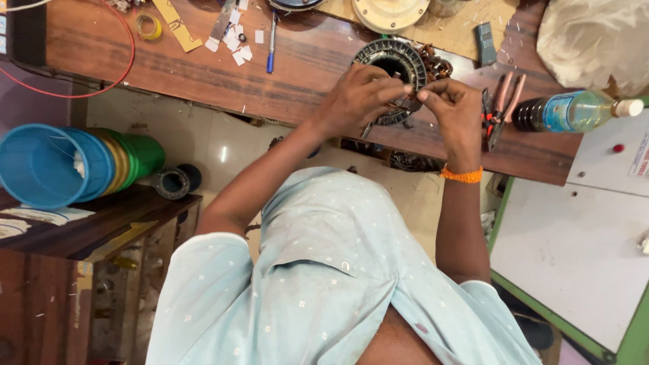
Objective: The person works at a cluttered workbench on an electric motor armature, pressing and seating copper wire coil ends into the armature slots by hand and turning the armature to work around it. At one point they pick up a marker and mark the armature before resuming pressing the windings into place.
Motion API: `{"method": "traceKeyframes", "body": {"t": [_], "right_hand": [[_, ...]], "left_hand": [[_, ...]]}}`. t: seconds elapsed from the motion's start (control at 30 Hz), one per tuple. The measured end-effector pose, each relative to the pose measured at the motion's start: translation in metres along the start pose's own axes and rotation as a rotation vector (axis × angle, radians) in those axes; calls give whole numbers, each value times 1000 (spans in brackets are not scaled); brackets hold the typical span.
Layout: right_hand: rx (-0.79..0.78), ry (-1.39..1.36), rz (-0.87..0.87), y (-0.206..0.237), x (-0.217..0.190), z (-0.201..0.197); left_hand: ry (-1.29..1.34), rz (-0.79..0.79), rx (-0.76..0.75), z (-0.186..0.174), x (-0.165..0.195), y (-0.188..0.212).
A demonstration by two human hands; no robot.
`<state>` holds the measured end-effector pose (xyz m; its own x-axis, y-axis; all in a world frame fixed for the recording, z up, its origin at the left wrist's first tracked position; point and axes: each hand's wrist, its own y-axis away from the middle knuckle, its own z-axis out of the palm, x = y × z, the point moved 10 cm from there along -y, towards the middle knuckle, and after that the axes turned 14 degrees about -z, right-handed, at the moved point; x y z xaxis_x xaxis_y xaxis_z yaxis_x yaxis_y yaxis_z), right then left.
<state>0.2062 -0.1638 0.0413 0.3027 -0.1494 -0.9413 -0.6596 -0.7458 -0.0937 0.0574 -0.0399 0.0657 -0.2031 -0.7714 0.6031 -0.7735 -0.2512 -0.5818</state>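
Standing beside the seated person and looking down over a pale blue shirt (318,284), I note both forearms reaching away to the edge of a wooden bench (203,67).

Left hand (358,101): fingers curled, thumb and forefinger pinched close together at the near rim of a ring-shaped motor stator (395,64). Right hand (456,108): likewise pinched, fingertips meeting the left's; an orange thread band (462,176) sits on that wrist. Something very thin, probably winding wire, seems to be nipped between them; too fine to confirm.

The stator lies flat on the bench just beyond the hands, with a tangle of copper wire (436,67) touching its right side.

Judgement: this step goes best with the pinch kept low against the slots, the wire taut and unkinked, and the stator steadied so it does not turn.

Right of the hands: red-handled pliers (500,105), then a plastic bottle (574,111) on its side. Near left: nested tubs, blue outermost (47,165). Far along the bench: blue pen (272,40), paper scraps (236,37), tape roll (149,27), cream disc (389,13).
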Motion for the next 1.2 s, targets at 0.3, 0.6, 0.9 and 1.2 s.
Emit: {"method": "traceKeyframes", "body": {"t": [0.3,0.6,0.9,1.2], "right_hand": [[142,448,-350,56,-69,31],[268,553,-446,67,-65,57],[290,429,-412,58,-38,67],[232,480,-589,71,-34,60]], "left_hand": [[288,-228,-296,14,-26,-10],[89,35,-257,17,-17,-3],[10,161,-239,11,-18,7],[-326,400,-30,3,4,15]]}}
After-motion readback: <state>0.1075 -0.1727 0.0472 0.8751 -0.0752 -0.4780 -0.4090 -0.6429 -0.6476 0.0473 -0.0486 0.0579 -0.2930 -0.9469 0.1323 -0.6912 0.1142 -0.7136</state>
